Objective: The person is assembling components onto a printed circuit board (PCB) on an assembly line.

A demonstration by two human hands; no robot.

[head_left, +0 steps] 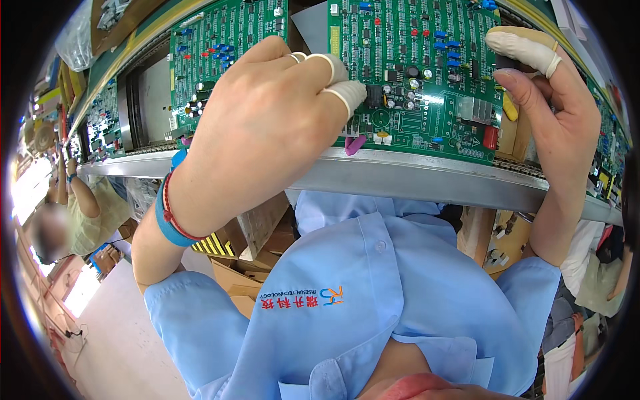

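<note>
A green circuit board (427,123), dense with small parts, lies in front of me. Over its left side my left hand (273,113) is curled, its pale finger cots reaching a black component (375,97) near the lower left of the board. Whatever these fingertips hold is hidden behind them. At the board's right edge is my right hand (557,107), its cot-covered finger and thumb bent around something dark that I cannot make out. A silver heatsink (475,110) and a red block-shaped part (491,137) sit on the board beside this hand.
A second green board (230,27) is partly covered by my left hand. A metal rail (427,175) runs along the near side, with a purple tab (354,145) by it. Cardboard boxes (233,283) stand below. Another person (93,207) is at the far left.
</note>
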